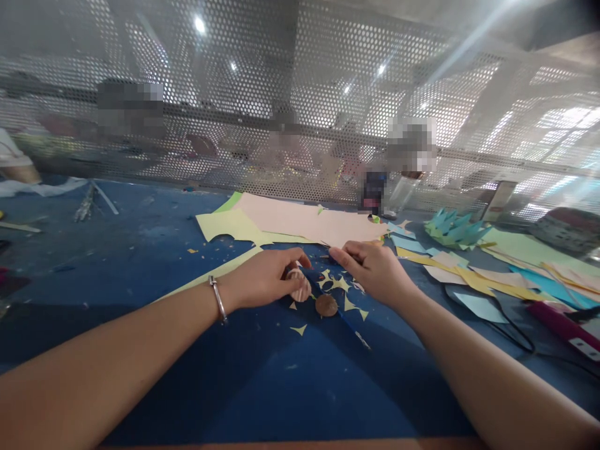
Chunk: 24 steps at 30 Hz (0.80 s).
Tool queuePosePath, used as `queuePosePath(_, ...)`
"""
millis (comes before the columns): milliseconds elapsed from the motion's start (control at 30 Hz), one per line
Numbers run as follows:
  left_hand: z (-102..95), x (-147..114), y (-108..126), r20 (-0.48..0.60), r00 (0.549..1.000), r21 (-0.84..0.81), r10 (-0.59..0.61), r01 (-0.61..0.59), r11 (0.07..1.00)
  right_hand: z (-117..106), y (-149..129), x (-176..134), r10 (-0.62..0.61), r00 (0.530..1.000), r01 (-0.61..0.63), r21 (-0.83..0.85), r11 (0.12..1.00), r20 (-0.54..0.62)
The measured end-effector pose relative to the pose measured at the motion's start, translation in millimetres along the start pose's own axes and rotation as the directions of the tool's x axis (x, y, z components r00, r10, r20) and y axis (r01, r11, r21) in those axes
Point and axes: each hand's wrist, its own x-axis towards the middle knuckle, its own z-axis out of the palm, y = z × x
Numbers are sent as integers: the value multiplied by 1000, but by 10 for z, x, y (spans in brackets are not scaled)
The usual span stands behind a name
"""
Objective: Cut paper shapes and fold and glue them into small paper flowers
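My left hand (267, 278), with a silver bracelet at the wrist, is closed on a small pale round piece (300, 286) with stripes, pinched between thumb and fingers. To its right my right hand (372, 269) is closed over the table; a thin dark tip pokes out by its thumb, but what it holds I cannot make out. Between and below the hands lies a brown disc (327, 305). Around it are pale yellow paper scraps (338, 284). A slim blue stick (355, 331) lies just right of the disc, slanting toward me.
Large pink (300, 219) and yellow paper sheets lie beyond my hands on the blue table (234, 375). Rightward are coloured paper strips (487, 281), a teal spiky paper piece (452, 230), and a magenta device (565, 328) beside a black cable. A perforated screen (281, 150) stands behind; people are beyond it.
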Motion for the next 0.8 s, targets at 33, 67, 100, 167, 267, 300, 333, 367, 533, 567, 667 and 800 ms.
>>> queuePosePath(33, -3, -14, 8, -29, 999, 87, 16, -14, 996, 5, 1, 0, 6, 1000, -6, -4, 1000, 5)
queuePosePath(67, -5, -25, 12, -48, 998, 160, 31, -23, 987, 9, 2, 1, 11, 1000, -11, -9, 1000, 10)
queuePosePath(100, -5, -34, 15, -51, 998, 215, 41, -29, 976, 12, 2, 2, 14, 1000, -14, -13, 1000, 13)
queuePosePath(167, 2, -43, 14, -26, 999, 270, 39, -31, 962, 17, 0, 3, 21, 1000, -20, -21, 1000, 20)
queuePosePath(267, 11, -38, 18, 15, 1000, 290, 19, -22, 957, 21, -2, 5, 38, 999, -37, -28, 999, 35)
queuePosePath(300, 6, -35, 23, 19, 1000, 296, 15, -20, 955, 21, -2, 5, 43, 998, -42, -29, 999, 41)
queuePosePath(333, -6, -32, 29, 14, 1000, 303, 12, -16, 953, 21, -1, 5, 46, 998, -45, -29, 999, 44)
queuePosePath(367, -23, -32, 35, 3, 1000, 310, 11, -11, 951, 20, 0, 5, 46, 998, -45, -28, 999, 45)
queuePosePath(533, -105, -72, 78, 24, 1000, 297, 16, -23, 955, 15, -1, 3, 56, 997, -54, -41, 998, 46)
queuePosePath(567, -103, -84, 98, 39, 999, 292, 11, -22, 956, 13, -4, 2, 62, 997, -59, -46, 997, 52)
queuePosePath(667, -91, -102, 169, 109, 994, 262, -4, -24, 965, 6, -24, 1, 75, 994, -70, -64, 995, 79)
queuePosePath(800, -237, -60, 80, 24, 1000, 287, -9, 2, 958, -10, -51, -4, 117, 980, -96, -131, 987, 158)
